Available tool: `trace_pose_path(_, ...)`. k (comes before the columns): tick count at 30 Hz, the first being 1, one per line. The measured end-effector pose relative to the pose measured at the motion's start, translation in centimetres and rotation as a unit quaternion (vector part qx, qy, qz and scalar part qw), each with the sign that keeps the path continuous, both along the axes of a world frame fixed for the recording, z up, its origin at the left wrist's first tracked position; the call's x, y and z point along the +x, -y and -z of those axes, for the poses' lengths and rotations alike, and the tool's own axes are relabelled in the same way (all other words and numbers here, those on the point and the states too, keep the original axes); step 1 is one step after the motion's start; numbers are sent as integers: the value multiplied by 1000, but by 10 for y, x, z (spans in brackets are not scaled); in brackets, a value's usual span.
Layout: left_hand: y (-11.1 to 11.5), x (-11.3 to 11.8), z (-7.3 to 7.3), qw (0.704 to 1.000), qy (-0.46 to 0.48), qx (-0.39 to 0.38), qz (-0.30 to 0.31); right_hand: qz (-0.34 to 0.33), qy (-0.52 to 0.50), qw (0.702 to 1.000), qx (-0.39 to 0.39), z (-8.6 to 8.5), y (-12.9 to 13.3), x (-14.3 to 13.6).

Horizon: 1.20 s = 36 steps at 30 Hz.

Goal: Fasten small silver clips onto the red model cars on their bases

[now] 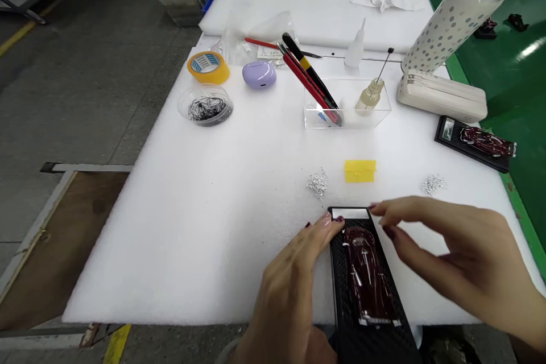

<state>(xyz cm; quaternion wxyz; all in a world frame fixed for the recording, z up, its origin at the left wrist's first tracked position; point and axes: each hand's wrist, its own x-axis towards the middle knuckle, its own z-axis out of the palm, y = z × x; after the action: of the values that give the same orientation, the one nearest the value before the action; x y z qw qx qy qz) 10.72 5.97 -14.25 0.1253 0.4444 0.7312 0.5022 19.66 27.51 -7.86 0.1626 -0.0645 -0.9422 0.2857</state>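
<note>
A dark red model car [367,276] is fixed on a black display base [342,296] that reaches over the table's near edge. My left hand [294,284] holds the base along its left side. Its fingertips rest by the far left corner, close to the car's front, and its thumb is hidden. To the right, my right hand [460,250] has thumb and index finger apart, nothing visible between them. Its index fingertip is at the base's far right corner; whether it touches cannot be made out. Small silvery parts lie in a left pile [318,183] and a right pile [434,184].
Beyond the base lies a yellow tape piece [360,171]. A clear box [347,119] holds tweezers, a knife-like tool and a glass bottle [370,96]. Around it are a tape roll [209,67], a dish [205,108], a purple case [259,75], another model car [486,141] and a tumbler [452,23].
</note>
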Motion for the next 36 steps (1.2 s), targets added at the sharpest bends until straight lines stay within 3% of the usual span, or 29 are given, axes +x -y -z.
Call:
trace_pose_path(5,2,-1,6,1000,24,7,2,-24,32,998,-55,-2,13,7)
trace_pose_path(27,8,3,1,999,43,-33,0,-64,68,996,8,-4,8,7)
trace_pose_path(36,5,0,2,1000,19,-7,1,-74,97,992,12,-7,7,7)
